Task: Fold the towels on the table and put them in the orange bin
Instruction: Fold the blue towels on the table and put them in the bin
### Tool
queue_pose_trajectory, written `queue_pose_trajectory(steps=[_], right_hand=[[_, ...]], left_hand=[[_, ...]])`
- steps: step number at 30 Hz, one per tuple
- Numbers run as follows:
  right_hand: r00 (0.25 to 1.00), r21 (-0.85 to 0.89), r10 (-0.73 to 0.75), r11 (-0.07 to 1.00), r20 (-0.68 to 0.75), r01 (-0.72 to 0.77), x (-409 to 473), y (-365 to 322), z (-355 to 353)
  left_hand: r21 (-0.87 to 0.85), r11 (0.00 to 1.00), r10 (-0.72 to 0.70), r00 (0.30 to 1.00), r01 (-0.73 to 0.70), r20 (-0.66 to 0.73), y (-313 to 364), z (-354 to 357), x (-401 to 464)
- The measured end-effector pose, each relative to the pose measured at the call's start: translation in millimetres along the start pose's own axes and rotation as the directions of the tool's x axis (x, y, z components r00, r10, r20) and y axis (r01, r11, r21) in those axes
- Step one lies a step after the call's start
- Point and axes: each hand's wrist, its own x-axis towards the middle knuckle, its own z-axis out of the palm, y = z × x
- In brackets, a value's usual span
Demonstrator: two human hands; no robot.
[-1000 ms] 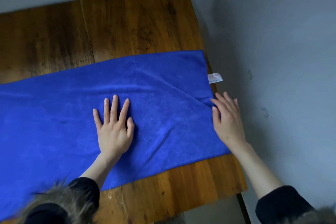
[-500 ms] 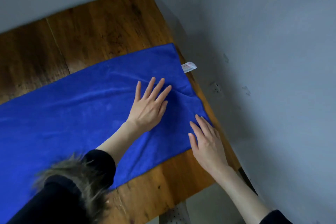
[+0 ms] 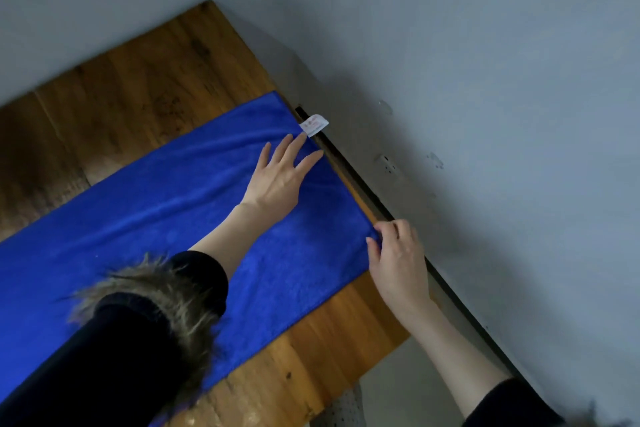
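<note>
A blue towel [image 3: 166, 218] lies spread flat across the wooden table [image 3: 149, 87], its short right edge at the table's right side. A white label [image 3: 313, 125] sticks out from that edge near the far corner. My left hand [image 3: 280, 173] lies flat on the towel with straight fingers reaching toward the label. My right hand [image 3: 398, 256] pinches the towel's right edge near its near corner, fingers curled over the fabric. No orange bin is in view.
A grey wall [image 3: 485, 80] runs close along the table's right side and behind it. A dark gap [image 3: 349, 166] separates table and wall. Bare wood shows beyond the towel and at the near right corner [image 3: 346, 340].
My left hand slid right along the towel to its far right edge. My right hand moved along the right edge and went from flat to pinching it. The view swung right.
</note>
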Motion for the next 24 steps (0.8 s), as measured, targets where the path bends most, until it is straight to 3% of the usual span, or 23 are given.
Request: queue_pose_trajectory(steps=[4, 12, 17, 24], right_hand=[[0.991, 0.056, 0.108, 0.992, 0.075, -0.112, 2.0, 0.8, 0.3], [0.946, 0.267, 0.277, 0.911, 0.167, -0.313, 13.8, 2.3, 0.1], [0.948, 0.320, 0.309, 0.894, 0.069, -0.315, 21.4, 9.0, -21.8], [0.929, 0.394, 0.347, 0.877, -0.128, -0.274, 50.9, 14.7, -93.4]], left_hand=[[-0.002, 0.986, 0.165, 0.986, -0.165, -0.018, 7.1, 0.5, 9.4], [-0.004, 0.990, 0.142, 0.987, -0.143, -0.078, 6.3, -10.4, 14.0], [0.000, 0.991, 0.133, 0.989, -0.133, -0.059, -5.2, -36.9, 17.0], [0.030, 0.999, 0.050, 0.971, -0.044, -0.234, -16.5, -91.9, 13.6]])
